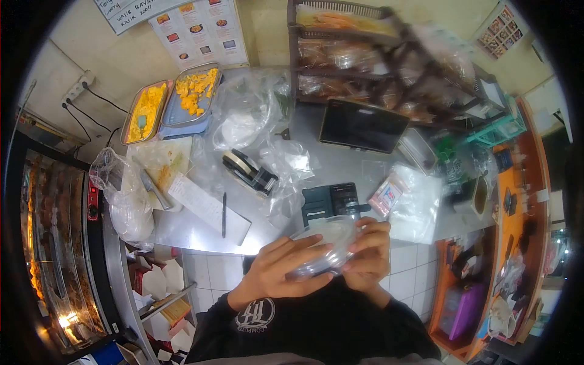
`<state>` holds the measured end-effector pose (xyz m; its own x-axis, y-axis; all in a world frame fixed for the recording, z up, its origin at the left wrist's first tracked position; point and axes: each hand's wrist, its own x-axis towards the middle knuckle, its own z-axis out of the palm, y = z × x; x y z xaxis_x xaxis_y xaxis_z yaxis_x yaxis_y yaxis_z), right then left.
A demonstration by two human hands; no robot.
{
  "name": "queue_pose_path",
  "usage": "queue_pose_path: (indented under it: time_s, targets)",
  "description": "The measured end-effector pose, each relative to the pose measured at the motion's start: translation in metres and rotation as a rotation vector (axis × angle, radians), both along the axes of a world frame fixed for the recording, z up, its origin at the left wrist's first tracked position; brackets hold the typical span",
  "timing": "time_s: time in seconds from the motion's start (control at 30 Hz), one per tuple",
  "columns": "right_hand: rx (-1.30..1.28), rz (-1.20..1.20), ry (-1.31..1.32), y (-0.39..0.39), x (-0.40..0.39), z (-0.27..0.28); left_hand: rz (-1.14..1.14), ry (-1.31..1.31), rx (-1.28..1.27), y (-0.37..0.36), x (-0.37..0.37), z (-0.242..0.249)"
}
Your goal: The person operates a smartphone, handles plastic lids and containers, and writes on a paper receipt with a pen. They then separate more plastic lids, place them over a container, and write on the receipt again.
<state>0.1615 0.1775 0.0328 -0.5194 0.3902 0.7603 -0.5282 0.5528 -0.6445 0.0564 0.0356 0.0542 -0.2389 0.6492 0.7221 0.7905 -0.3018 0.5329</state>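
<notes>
Both of my hands hold a stack of round transparent plastic lids or shallow bowls (331, 234) in front of my chest; which of the two cannot be made out. My left hand (283, 267) grips its left side, fingers spread over the front. On the right side, my right hand (370, 248) closes its fingers around the rim. Just beyond the stack lies an open dark case (316, 204) on the metal table (207, 234). A tape dispenser (250, 171) and a pen (224, 214) on a sheet of written paper (204, 204) lie farther left.
Two trays of yellow food (146, 112) stand at the back left, near a knife (156, 188) and plastic bags (131, 207). A tablet (364, 126) leans before a brown rack (340, 55) of packages. A lit glass display case (61, 243) borders the left.
</notes>
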Motion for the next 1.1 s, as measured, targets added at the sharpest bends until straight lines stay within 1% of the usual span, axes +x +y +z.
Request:
queue_pose_path:
  time_s: [0.1,0.17,0.2,0.27,0.37,0.93,1.0,1.1]
  targets:
    - [-0.006,-0.011,-0.015,0.000,0.000,0.001,-0.013,0.031,-0.005,0.000,-0.001,0.000]
    - [0.005,-0.013,-0.017,0.000,0.001,0.001,-0.038,-0.127,-0.019,0.001,0.001,0.002]
    - [0.016,-0.014,-0.018,0.000,0.001,0.000,-0.038,-0.127,-0.019,0.001,0.000,0.001]
    - [0.031,-0.019,-0.018,0.001,0.001,0.000,-0.039,-0.027,0.008,0.000,-0.002,-0.001]
    - [0.050,-0.029,-0.017,0.001,0.001,0.001,-0.021,0.015,-0.014,-0.001,-0.002,-0.005]
    - [0.083,-0.035,-0.004,0.000,0.001,0.002,-0.026,-0.005,-0.004,-0.001,-0.002,-0.009]
    - [0.192,-0.095,0.062,-0.001,0.001,-0.003,-0.031,-0.005,0.000,-0.001,-0.001,-0.010]
    - [0.252,-0.101,0.085,-0.001,0.002,-0.004,-0.035,-0.012,0.012,-0.001,-0.001,-0.011]
